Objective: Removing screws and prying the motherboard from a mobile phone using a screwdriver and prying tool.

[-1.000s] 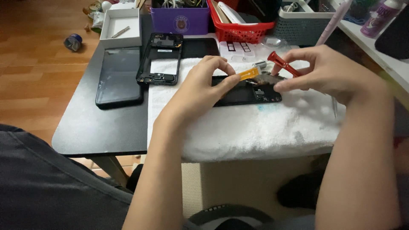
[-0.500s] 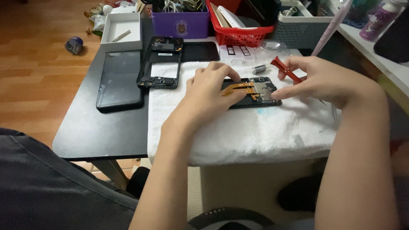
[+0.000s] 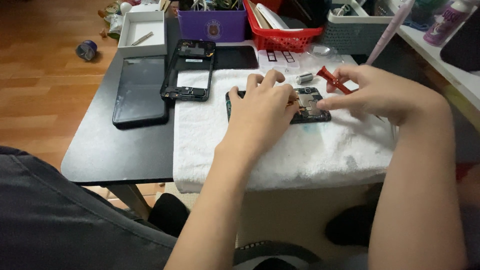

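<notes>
- Since 1 second ago, the orange strip that my left hand (image 3: 260, 107) held lifted off the opened phone (image 3: 312, 106) has come down; it now lies flat inside the phone, only a sliver showing by my fingertips.
- I read that as the strip being pressed back into its seat, so the work has gone from lifting to seating.
- My left hand lies palm down over the phone's left half, fingers spread and pressing, gripping nothing that I can see.
- My right hand (image 3: 380, 92) is closed around a red screwdriver (image 3: 334, 81), its forefinger stretched to the phone's right edge.
- The phone sits on the white towel (image 3: 300, 155), at 12 o'clock from me, with the black frame (image 3: 190, 70) at its 10 o'clock.
- Its long axis runs 9 to 3 o'clock; the camera end points to 3 o'clock, as far as I can judge.
- The screwdriver points its red handle to 10 o'clock.
</notes>
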